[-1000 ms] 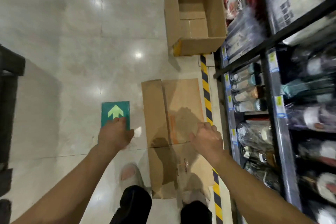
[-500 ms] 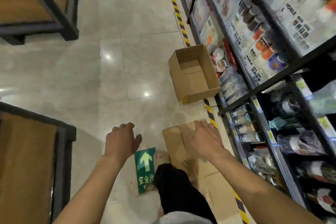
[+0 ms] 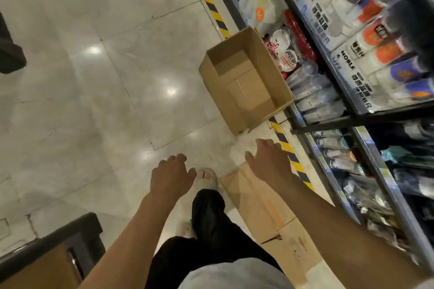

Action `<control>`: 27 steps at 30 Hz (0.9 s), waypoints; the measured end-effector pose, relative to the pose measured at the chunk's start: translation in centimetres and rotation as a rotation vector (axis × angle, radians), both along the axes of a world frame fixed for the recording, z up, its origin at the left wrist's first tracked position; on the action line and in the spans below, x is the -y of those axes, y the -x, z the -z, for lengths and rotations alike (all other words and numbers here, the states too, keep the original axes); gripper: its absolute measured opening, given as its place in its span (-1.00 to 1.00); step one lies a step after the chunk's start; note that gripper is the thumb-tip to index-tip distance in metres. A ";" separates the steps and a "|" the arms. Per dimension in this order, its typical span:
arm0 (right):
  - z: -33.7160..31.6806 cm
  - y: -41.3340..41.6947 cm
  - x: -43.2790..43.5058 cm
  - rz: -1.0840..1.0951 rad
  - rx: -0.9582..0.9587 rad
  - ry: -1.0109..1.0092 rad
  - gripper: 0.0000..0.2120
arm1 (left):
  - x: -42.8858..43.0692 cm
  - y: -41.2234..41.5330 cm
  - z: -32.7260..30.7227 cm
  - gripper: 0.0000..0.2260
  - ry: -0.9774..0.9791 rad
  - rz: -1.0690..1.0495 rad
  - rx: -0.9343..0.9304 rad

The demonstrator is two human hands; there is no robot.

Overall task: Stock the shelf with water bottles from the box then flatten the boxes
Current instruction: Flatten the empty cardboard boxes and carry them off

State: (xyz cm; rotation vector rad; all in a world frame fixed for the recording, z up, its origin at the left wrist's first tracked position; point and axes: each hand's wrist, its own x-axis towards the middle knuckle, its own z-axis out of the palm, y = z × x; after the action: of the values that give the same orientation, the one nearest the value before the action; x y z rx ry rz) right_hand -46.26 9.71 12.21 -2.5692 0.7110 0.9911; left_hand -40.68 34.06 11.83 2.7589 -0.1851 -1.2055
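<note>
An empty brown cardboard box (image 3: 246,82) stands open on the floor, up against the shelf (image 3: 357,115) on the right. A flattened cardboard box (image 3: 265,204) lies on the floor beside my right leg. My left hand (image 3: 170,175) hangs in the air above the floor, fingers loosely curled, holding nothing. My right hand (image 3: 267,163) reaches forward over the far end of the flattened box, fingers spread and relaxed, short of the open box. Bottles (image 3: 335,155) lie in rows on the lower shelf level.
Yellow-black hazard tape (image 3: 206,0) runs along the shelf foot. A dark wooden display stand (image 3: 58,256) sits at the lower left, another dark edge (image 3: 9,54) at the far left. My sandalled foot (image 3: 207,178) is stepping forward. Glossy tiled floor fills the aisle.
I have stepped forward along the aisle; the open box is nearer and the flattened box has slid back under my right arm. Both hands stay empty and have advanced.
</note>
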 end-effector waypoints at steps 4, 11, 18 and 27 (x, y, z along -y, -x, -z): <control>2.5 -5.8 1.9 0.151 -0.035 0.012 -0.45 | 2.9 -7.2 3.1 -0.57 0.060 0.000 -0.081; 11.9 -11.3 7.0 0.455 -0.033 0.092 -0.43 | 10.1 -16.3 14.6 -0.45 0.156 0.014 -0.233; 22.5 -12.7 14.9 0.724 0.074 0.090 -0.39 | 17.4 -18.9 26.5 -0.29 0.211 -0.241 -0.501; 34.2 -15.7 25.6 0.733 0.235 0.084 -0.36 | 25.2 -17.6 37.4 -0.22 0.271 -0.561 -0.593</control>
State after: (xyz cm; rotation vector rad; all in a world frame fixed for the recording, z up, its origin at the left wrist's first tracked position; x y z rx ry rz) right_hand -30.59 -15.88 -22.02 -2.1336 1.4828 0.4180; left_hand -23.08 8.82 -25.60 1.9179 0.4187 -1.5897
